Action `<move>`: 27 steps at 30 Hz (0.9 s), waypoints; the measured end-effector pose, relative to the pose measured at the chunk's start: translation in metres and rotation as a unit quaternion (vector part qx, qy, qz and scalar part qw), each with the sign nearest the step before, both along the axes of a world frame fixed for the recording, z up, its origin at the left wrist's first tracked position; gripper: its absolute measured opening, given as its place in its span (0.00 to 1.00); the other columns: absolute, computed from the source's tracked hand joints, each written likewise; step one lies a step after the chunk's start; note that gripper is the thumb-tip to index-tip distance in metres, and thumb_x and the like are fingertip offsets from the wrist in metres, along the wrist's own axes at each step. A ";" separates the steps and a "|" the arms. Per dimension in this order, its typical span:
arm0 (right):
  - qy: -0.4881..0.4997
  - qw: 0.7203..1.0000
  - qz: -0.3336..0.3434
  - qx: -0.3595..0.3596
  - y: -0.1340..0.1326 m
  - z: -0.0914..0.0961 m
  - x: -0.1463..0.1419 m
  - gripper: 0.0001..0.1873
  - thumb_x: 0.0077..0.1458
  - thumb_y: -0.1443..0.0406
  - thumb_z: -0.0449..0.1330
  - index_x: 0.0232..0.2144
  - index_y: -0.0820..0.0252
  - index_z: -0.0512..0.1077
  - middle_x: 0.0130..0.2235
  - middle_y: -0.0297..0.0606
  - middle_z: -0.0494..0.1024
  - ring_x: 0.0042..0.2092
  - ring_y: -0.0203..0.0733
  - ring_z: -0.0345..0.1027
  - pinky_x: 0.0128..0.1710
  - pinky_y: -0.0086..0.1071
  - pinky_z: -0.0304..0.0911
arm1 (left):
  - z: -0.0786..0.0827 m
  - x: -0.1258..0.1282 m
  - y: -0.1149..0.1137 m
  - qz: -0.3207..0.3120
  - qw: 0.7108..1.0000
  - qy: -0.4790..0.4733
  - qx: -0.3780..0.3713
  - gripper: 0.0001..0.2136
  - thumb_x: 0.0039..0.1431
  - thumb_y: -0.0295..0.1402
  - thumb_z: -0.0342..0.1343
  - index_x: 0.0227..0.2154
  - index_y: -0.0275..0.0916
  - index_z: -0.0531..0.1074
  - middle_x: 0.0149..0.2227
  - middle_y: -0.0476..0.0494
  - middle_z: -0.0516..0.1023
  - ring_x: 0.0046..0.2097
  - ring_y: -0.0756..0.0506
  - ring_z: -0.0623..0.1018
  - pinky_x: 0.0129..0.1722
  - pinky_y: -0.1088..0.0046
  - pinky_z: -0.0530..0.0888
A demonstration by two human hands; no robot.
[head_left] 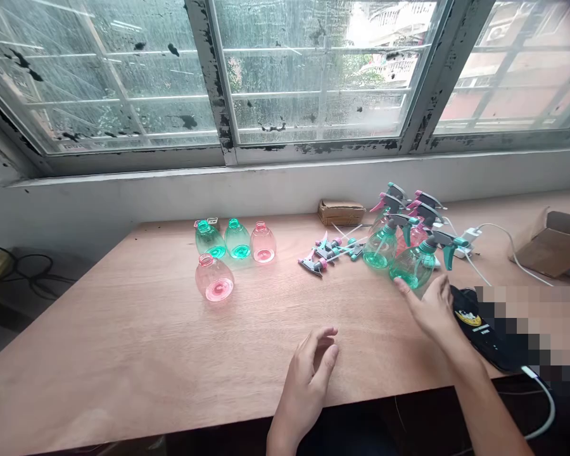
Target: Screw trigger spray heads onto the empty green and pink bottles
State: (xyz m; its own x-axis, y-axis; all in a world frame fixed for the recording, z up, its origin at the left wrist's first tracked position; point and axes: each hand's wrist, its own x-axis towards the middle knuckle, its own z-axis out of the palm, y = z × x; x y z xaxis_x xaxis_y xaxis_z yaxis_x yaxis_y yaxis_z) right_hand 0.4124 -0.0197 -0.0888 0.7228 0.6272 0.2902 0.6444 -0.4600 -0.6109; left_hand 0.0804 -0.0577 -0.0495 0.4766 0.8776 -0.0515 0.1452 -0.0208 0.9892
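My left hand (pixel 308 373) rests near the table's front edge, its fingers loosely curled, with a gap between thumb and fingers and nothing in it. My right hand (pixel 430 310) reaches to the base of a green spray bottle (pixel 412 265), thumb and fingers spread; whether it touches the bottle I cannot tell. This bottle stands upright with a grey and green trigger head on. Beside it is another green spray bottle (pixel 380 247), with more spray bottles partly hidden behind. To their left lies a pile of loose trigger heads (pixel 327 250) with thin tubes.
On the left stand headless bottles: two green (pixel 237 237) and two pink (pixel 215 278). A small cardboard box (pixel 341 213) sits by the wall. Right of my hand lie a black pouch (pixel 479 329), a white charger with cables (pixel 470 235) and an open carton (pixel 555 240).
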 end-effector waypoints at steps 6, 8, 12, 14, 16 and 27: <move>0.020 0.993 0.114 -0.009 -0.020 -0.002 -0.090 0.62 0.59 0.33 0.49 0.73 0.78 0.44 0.76 0.72 0.35 0.75 0.76 0.33 0.70 0.62 0.43 | 0.001 0.000 -0.001 0.003 1.000 -0.010 0.008 0.17 0.74 0.44 0.52 0.60 0.50 0.75 0.62 0.44 0.78 0.62 0.39 0.77 0.64 0.57 0.71; 0.003 0.979 0.201 -0.027 -0.004 0.015 -0.108 0.54 0.59 0.38 0.57 0.73 0.67 0.52 0.77 0.62 0.37 0.76 0.71 0.36 0.69 0.59 0.47 | 0.002 0.000 -0.002 0.002 1.000 -0.020 0.011 0.16 0.74 0.43 0.52 0.59 0.49 0.76 0.61 0.43 0.79 0.61 0.39 0.78 0.63 0.57 0.72; -0.028 0.964 0.260 -0.048 0.057 0.056 -0.122 0.42 0.66 0.46 0.58 0.72 0.62 0.55 0.76 0.56 0.47 0.75 0.62 0.41 0.69 0.52 0.49 | 0.005 0.002 -0.004 0.006 0.999 -0.031 0.018 0.15 0.74 0.42 0.52 0.56 0.48 0.77 0.59 0.44 0.81 0.59 0.38 0.79 0.62 0.58 0.72; -0.030 0.961 0.264 -0.075 0.086 0.067 -0.127 0.32 0.68 0.53 0.59 0.67 0.64 0.64 0.72 0.59 0.60 0.71 0.63 0.52 0.67 0.52 0.53 | 0.006 0.002 -0.004 0.012 0.999 -0.031 0.024 0.15 0.74 0.41 0.53 0.56 0.47 0.78 0.58 0.43 0.82 0.59 0.38 0.80 0.61 0.58 0.73; -0.031 0.957 0.270 -0.100 0.103 0.067 -0.134 0.25 0.69 0.55 0.62 0.61 0.65 0.70 0.68 0.57 0.66 0.67 0.65 0.59 0.65 0.57 0.55 | 0.006 0.002 -0.004 0.019 0.999 -0.031 0.030 0.15 0.74 0.41 0.53 0.55 0.47 0.78 0.57 0.43 0.82 0.58 0.38 0.80 0.60 0.58 0.73; 0.020 0.930 0.366 -0.027 0.039 0.057 -0.157 0.08 0.56 0.68 0.73 0.39 0.59 0.81 0.66 0.54 0.72 0.69 0.64 0.58 0.68 0.55 0.49 | -0.008 -0.011 -0.004 0.136 0.985 -0.002 0.101 0.15 0.72 0.43 0.53 0.54 0.43 0.76 0.60 0.37 0.78 0.64 0.35 0.74 0.66 0.53 0.67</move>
